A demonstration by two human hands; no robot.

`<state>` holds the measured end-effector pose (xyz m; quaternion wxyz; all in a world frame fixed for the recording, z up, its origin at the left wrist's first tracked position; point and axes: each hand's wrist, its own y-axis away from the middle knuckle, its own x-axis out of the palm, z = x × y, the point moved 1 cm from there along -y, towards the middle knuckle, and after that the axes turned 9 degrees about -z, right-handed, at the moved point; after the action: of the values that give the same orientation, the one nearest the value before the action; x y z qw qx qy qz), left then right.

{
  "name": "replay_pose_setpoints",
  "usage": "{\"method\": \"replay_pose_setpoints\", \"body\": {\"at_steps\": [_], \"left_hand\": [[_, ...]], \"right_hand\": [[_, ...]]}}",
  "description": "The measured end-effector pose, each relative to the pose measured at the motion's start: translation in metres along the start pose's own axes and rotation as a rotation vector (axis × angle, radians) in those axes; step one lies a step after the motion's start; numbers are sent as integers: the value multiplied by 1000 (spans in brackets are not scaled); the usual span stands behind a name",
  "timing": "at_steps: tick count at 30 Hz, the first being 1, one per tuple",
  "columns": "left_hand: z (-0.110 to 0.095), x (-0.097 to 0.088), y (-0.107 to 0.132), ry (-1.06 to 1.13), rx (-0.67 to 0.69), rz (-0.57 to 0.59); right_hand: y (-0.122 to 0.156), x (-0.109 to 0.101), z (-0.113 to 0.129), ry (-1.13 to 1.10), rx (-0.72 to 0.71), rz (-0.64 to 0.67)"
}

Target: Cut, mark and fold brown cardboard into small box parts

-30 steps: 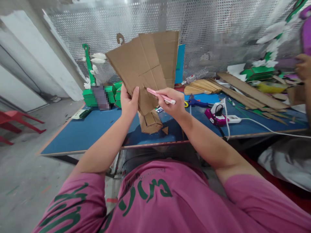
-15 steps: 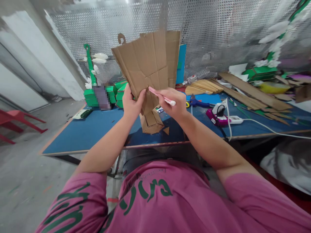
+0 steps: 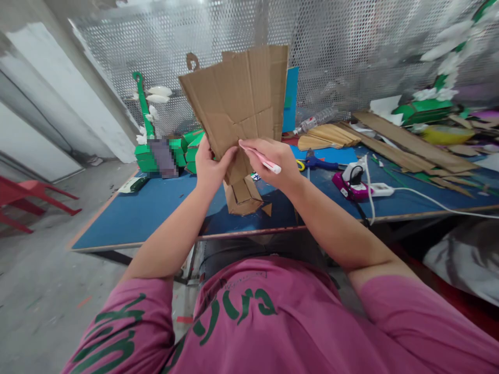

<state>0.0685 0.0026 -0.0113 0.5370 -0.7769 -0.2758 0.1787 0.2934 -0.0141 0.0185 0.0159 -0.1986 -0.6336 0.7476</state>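
A folded brown cardboard piece (image 3: 237,98) stands tilted in front of me, wide at the top and narrow below, with a crease or slit across its face. My left hand (image 3: 210,161) grips its lower left edge, thumb on the near face and fingers partly hidden behind. In my right hand (image 3: 275,158) is a slim pink stick-shaped tool (image 3: 265,160) with a white end; I cannot tell whether it is a pen or a cutter. The tool's front end is at the cardboard, near my left thumb. Below is a small cardboard base (image 3: 244,197), beside a triangular scrap (image 3: 267,209).
Blue-handled scissors (image 3: 322,164), a purple power strip (image 3: 353,188) and its white cable lie to the right on the blue table (image 3: 117,218). Cardboard strips (image 3: 409,143) are piled farther right. Green models with white flowers (image 3: 148,114) stand back left. A red chair (image 3: 42,195) is at left.
My right fingers have moved up and left along the pink tool, closer to my left thumb, covering its front part. The left hand and cardboard are nearly where they were; the view has shifted slightly.
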Motion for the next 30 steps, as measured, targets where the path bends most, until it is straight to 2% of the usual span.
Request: {"method": "replay_pose_setpoints", "body": {"at_steps": [5, 12, 21, 30], "left_hand": [[0, 0, -1, -22, -6, -4], [-1, -3, 0, -13, -84, 34], [-4, -2, -3, -21, -53, 28], [-8, -2, -3, 7, -57, 63]], "right_hand": [[5, -3, 2, 7, -30, 1], [0, 0, 3, -4, -33, 12], [5, -5, 2, -17, -62, -36], [-1, 0, 4, -20, -48, -2]]}}
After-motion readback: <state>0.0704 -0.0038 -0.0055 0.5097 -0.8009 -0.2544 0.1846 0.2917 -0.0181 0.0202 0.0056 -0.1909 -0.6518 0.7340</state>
